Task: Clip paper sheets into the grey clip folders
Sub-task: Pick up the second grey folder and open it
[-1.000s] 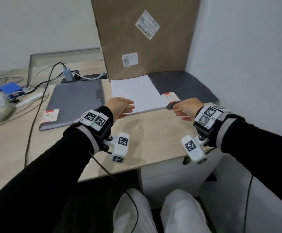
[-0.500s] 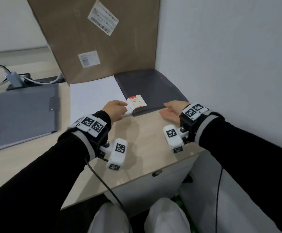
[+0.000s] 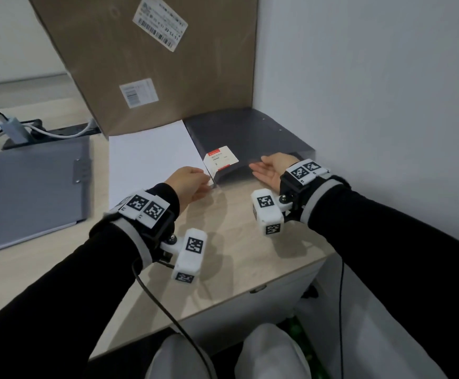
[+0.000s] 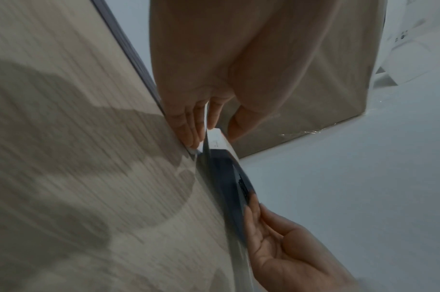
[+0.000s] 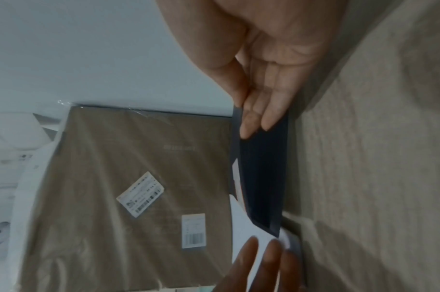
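Observation:
A dark grey clip folder [image 3: 250,138] with a red and white label [image 3: 221,160] lies in the desk's right corner against the wall. Its near edge is raised off the desk. My left hand [image 3: 208,183] pinches the cover's near left corner beside the label; the left wrist view shows the cover between thumb and fingers [image 4: 189,128]. My right hand [image 3: 261,170], palm up, holds the cover's near edge further right, fingers under it and thumb on top, as the right wrist view [image 5: 251,122] shows. A stack of white paper sheets [image 3: 151,160] lies just left of the folder.
A second, lighter grey folder [image 3: 31,192] with a metal clip [image 3: 81,170] lies shut at the left. A tall cardboard box [image 3: 154,64] stands behind the paper. An adapter with cables [image 3: 12,129] sits at the back left. The wall [image 3: 373,105] bounds the right.
The view has swung right. My left hand moved from the paper's near edge to the folder's corner, the right hand slid under the cover, and the cover's near edge has lifted.

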Action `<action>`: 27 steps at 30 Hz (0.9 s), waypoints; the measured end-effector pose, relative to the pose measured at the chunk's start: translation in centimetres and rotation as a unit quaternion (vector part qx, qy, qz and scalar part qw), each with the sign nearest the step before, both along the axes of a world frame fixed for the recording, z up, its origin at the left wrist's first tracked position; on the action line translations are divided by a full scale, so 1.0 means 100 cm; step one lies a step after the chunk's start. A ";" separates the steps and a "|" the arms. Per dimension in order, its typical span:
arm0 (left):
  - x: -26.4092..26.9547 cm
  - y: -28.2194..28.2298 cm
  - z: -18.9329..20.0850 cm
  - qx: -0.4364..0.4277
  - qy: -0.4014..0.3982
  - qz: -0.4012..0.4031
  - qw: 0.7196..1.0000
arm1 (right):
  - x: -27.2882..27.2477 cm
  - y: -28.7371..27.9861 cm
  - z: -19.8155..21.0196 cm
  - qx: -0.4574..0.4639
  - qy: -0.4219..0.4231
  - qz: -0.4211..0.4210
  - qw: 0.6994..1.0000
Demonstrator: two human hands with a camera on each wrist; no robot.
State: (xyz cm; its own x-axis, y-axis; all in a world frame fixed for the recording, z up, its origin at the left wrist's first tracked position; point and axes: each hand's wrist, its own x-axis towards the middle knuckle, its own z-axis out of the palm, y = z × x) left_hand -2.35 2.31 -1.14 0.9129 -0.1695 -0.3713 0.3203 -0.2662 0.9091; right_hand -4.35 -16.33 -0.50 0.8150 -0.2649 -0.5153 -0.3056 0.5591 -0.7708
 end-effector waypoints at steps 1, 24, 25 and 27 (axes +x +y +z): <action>0.000 -0.001 0.002 -0.013 0.005 0.004 1.000 | 0.002 -0.001 0.001 0.000 -0.009 -0.013 1.000; -0.062 0.047 0.049 -0.210 -0.105 0.038 0.971 | -0.124 -0.009 0.024 -0.365 0.033 0.118 0.923; -0.064 0.052 0.050 -0.217 -0.110 0.037 0.969 | -0.125 -0.013 0.027 -0.390 0.035 0.095 0.915; -0.082 0.070 0.052 -0.224 -0.116 0.036 0.967 | -0.138 -0.018 0.030 -0.446 0.028 0.047 0.893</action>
